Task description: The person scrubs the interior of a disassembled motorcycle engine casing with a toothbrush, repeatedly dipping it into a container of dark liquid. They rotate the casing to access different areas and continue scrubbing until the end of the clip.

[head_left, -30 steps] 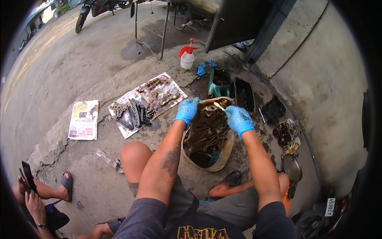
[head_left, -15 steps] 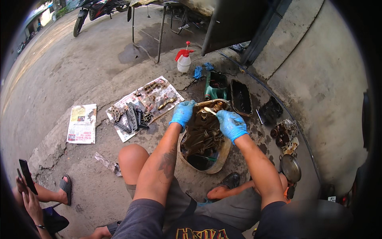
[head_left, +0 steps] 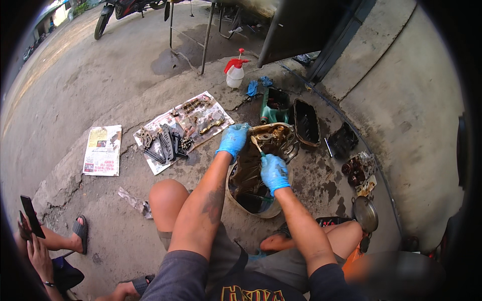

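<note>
A large, grimy metal engine casing (head_left: 268, 136) is tilted over a pale oval tub (head_left: 270, 210) with dark liquid in it. My left hand (head_left: 232, 140), in a blue glove, is closed on the casing's upper left edge. My right hand (head_left: 273, 173), also gloved, grips a small brush (head_left: 257, 146) with a green lower handle, its head at the casing's inner upper part. Just behind are a cut-open green plastic container (head_left: 271, 113) and a dark rectangular pan (head_left: 302, 130).
Newspaper with metal parts (head_left: 170, 145), another newspaper (head_left: 103, 150), a red-white sprayer (head_left: 235, 75), spare blue gloves (head_left: 252, 87), dark greasy parts (head_left: 351, 170) and a round metal dish (head_left: 365, 214) lie around. A wall (head_left: 401, 110) rises at right. Another person's hands (head_left: 40, 261) hold a phone at lower left.
My right hand has moved down and left with the brush, which now points more steeply upward inside the casing. My left hand stays on the casing's edge.
</note>
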`<state>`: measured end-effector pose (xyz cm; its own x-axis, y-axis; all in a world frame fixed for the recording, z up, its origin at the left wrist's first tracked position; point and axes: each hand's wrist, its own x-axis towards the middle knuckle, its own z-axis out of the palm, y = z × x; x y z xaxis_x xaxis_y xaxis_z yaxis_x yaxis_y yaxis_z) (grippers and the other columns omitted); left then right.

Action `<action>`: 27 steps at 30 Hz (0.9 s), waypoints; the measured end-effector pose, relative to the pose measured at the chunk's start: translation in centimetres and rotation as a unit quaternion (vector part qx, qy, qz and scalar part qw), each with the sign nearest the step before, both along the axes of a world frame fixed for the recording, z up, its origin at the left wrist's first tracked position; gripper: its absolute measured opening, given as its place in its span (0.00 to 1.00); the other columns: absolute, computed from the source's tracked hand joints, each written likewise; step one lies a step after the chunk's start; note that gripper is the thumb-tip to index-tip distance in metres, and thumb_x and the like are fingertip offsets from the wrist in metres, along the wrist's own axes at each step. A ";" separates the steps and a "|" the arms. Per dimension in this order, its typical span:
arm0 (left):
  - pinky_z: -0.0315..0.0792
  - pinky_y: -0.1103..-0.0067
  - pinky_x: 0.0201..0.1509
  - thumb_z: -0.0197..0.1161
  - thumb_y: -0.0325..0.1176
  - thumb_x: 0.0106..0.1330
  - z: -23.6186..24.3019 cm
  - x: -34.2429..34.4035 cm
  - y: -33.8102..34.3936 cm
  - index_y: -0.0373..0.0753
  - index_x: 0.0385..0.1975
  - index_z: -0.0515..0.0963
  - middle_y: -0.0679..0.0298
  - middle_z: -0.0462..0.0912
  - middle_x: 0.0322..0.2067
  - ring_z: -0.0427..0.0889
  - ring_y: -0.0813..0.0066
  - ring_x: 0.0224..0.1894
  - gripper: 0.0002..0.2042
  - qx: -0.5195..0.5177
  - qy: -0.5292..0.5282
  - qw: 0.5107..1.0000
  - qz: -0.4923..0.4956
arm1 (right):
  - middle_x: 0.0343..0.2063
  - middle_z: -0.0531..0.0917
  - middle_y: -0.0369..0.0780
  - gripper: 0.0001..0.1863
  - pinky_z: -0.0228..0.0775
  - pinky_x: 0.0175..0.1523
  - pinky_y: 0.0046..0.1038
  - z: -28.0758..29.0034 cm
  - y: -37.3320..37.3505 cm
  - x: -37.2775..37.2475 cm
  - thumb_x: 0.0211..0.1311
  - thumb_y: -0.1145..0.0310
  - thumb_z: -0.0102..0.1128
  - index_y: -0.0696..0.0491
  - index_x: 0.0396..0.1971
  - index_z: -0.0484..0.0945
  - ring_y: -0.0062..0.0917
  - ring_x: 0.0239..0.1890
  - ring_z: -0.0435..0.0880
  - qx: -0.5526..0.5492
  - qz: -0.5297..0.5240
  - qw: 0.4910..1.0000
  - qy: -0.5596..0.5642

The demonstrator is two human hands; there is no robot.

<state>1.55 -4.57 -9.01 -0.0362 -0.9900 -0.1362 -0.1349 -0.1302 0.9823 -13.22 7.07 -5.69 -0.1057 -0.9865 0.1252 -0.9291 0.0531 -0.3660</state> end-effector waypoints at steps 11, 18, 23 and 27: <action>0.75 0.72 0.43 0.57 0.46 0.69 1.5 0.6 0.1 0.34 0.38 0.84 0.52 0.86 0.33 0.84 0.66 0.34 0.19 0.007 -0.023 1.000 0.011 | 0.29 0.83 0.50 0.15 0.74 0.40 0.39 -3.2 1.0 1.0 0.69 0.62 0.50 0.54 0.34 0.83 0.46 0.33 0.83 -0.032 0.015 0.989 -0.141; 0.75 0.73 0.42 0.57 0.46 0.69 2.9 0.7 0.7 0.34 0.38 0.84 0.52 0.86 0.32 0.83 0.67 0.33 0.19 0.024 -0.011 1.000 0.003 | 0.32 0.84 0.51 0.15 0.74 0.41 0.40 -3.5 0.9 1.8 0.69 0.63 0.50 0.55 0.34 0.83 0.46 0.35 0.83 -0.089 -0.022 0.967 -0.239; 0.75 0.73 0.41 0.57 0.46 0.69 3.5 0.5 1.2 0.33 0.39 0.83 0.55 0.87 0.33 0.82 0.69 0.33 0.20 0.017 -0.013 1.000 0.007 | 0.33 0.83 0.50 0.13 0.73 0.43 0.43 -6.7 1.9 0.0 0.68 0.62 0.50 0.52 0.37 0.82 0.48 0.38 0.81 0.024 0.024 0.995 -0.089; 0.73 0.74 0.31 0.55 0.46 0.70 2.0 0.7 0.5 0.33 0.36 0.82 0.58 0.83 0.25 0.77 0.74 0.23 0.19 -0.015 -0.007 1.000 0.014 | 0.33 0.83 0.50 0.15 0.73 0.43 0.44 -6.8 2.6 -3.6 0.67 0.58 0.51 0.52 0.35 0.81 0.48 0.39 0.81 0.060 -0.017 0.997 -0.038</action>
<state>2.24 -4.08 -6.97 -0.0074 -0.9943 -0.1066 -0.1449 -0.1044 0.9839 -16.79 9.68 -12.46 -0.1438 -0.9896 -0.0023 -0.8963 0.1312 -0.4237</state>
